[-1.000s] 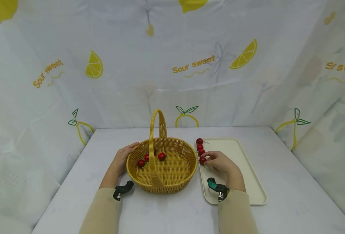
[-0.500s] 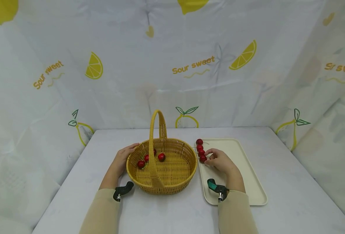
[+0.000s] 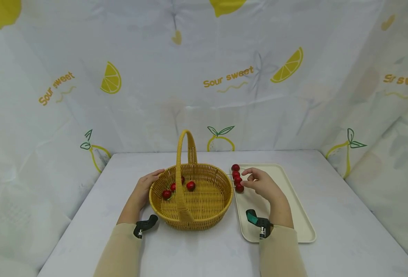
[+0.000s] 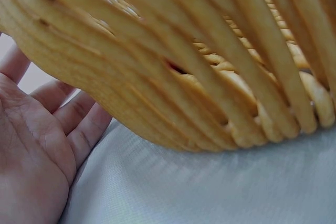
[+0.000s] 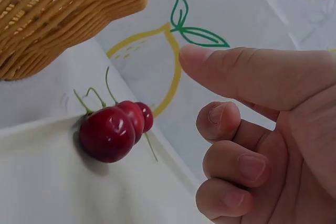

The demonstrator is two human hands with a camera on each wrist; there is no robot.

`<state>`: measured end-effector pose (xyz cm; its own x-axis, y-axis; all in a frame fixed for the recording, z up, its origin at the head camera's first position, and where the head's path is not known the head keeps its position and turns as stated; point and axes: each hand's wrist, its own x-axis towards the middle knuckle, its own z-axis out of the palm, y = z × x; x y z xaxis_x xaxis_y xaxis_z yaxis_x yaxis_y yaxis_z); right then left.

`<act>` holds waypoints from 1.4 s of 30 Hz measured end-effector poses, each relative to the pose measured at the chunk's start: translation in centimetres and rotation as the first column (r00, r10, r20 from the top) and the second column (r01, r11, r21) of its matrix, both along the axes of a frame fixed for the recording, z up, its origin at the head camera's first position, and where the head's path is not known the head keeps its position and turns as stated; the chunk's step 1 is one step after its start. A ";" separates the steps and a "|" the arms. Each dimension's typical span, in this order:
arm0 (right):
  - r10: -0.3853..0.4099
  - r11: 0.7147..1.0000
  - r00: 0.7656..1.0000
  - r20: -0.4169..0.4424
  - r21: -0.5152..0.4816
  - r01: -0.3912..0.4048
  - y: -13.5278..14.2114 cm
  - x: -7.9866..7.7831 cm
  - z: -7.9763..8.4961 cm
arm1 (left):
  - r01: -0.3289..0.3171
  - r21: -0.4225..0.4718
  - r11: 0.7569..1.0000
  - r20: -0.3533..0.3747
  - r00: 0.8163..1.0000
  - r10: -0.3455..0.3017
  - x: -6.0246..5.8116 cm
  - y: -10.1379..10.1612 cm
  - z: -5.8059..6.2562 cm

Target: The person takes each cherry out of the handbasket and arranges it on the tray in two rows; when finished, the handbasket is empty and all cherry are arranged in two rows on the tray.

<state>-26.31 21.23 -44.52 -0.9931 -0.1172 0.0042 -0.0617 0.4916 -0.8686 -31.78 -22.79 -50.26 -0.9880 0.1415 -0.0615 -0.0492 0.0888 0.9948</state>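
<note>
On cloth (image 3: 204, 46), "Sour sweet" txt (image 3: 228, 76); R hand (image 3: 263, 186) nr cherries (image 3: 237, 180).

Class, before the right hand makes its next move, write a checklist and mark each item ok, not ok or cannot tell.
1. Basket standing upright: ok.
2. Left hand against the basket's side: ok.
3. Firmness of that contact: cannot tell.
4. Cherries lined up along the tray's basket-side edge: ok, four show.
5. Cherry held in the right hand: not ok, it holds nothing.
</note>
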 end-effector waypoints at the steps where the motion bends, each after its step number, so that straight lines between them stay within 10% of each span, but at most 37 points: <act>1: 0.007 1.000 1.000 -0.013 -0.004 -0.007 -0.1 0.1 0.3 | 0.002 0.002 1.000 0.001 1.000 -0.002 0.0 0.0 0.0; 20: 0.099 0.987 0.988 -0.114 -0.114 -0.112 -6.2 1.7 5.5 | 0.004 0.004 1.000 0.015 1.000 -0.004 -0.1 -0.2 -0.3; 42: 0.144 0.985 0.988 -0.058 -0.089 -0.149 -13.2 0.6 2.5 | 0.006 0.014 1.000 -0.003 1.000 -0.006 0.0 0.0 -0.2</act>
<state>-25.73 8.04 -42.05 -0.9635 -0.2579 0.0719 -0.1723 0.3916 -0.9039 -31.82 -22.82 -50.44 -0.9873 0.1483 -0.0564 -0.0456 0.0754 0.9961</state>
